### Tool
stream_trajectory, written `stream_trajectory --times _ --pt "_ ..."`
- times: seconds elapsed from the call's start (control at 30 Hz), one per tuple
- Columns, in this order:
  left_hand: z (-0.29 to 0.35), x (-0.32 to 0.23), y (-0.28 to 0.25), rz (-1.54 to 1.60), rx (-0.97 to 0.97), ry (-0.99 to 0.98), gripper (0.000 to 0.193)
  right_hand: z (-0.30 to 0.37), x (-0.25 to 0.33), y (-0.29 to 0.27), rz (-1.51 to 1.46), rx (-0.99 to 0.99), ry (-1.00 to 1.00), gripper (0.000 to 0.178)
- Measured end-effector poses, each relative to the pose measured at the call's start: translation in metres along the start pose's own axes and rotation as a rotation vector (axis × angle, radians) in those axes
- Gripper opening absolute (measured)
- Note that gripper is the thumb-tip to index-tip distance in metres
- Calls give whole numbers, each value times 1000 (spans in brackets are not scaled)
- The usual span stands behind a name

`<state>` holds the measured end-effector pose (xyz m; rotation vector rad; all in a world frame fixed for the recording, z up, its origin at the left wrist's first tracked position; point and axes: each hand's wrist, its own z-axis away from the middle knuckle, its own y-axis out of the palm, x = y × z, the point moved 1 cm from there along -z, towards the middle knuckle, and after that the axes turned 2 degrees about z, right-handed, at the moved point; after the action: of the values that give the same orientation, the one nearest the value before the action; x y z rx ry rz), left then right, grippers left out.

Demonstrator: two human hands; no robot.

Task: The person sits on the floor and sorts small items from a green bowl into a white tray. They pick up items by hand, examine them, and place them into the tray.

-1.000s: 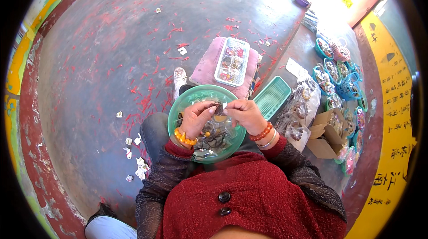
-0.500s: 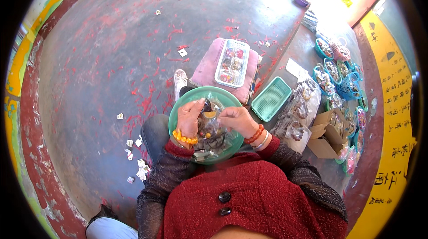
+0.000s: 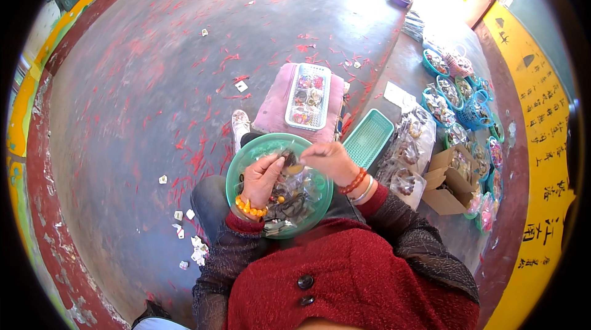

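A green plastic basin (image 3: pixel 231 189) rests on my lap, with small items in clear wrappers and some dark strands inside. Above it my left hand (image 3: pixel 261 177), wearing an amber bead bracelet, pinches a small dark item (image 3: pixel 289 159) between thumb and fingers. Clear plastic and a yellowish patch show just below that item; its exact kind is too small to tell. My right hand (image 3: pixel 331 160), with a red bead bracelet and a pale bangle, is closed at the fingertips just right of the item. Whatever those fingers hold is too small and blurred to make out.
Ahead, a white tray (image 3: pixel 289 103) of wrapped items lies on a pink cushion (image 3: pixel 266 110). To the right are a green basket (image 3: pixel 369 136), wrapped goods on a sheet, a cardboard box (image 3: pixel 444 197) and several filled baskets (image 3: pixel 477 116). Red shreds and paper scraps litter the floor.
My right hand has drawn a little away from the left, up and to the right. My left hand keeps the dark item over the basin. The whole view has shifted slightly.
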<state>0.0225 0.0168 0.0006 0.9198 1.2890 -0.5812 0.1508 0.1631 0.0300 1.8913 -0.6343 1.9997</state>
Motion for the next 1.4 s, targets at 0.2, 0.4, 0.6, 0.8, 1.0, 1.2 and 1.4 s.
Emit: stream_trajectory --times 0.2,0.4,0.6,0.8,1.0,1.2,1.4 --pt "-3 -8 -2 151 -76 -7 24 -66 -2 -73 435 -263 7 15" --pt "-4 -8 -3 59 -37 -42 25 -136 -43 -98 992 -149 -148 17" --pt "-5 -4 -4 85 -38 -55 23 -186 -95 -100 1086 156 -153 19" --pt "-6 -4 -4 72 -37 -61 23 -210 -127 -96 1171 378 -56 21" --pt "-6 -5 -4 61 -26 -68 23 -207 -122 -81 1360 167 -2 18" --pt "-6 -5 -4 42 -22 -79 23 -193 -121 -69 1177 36 -22 17" --pt "-5 -3 -4 21 -12 -63 23 -179 -134 -67 1139 176 -66 25"
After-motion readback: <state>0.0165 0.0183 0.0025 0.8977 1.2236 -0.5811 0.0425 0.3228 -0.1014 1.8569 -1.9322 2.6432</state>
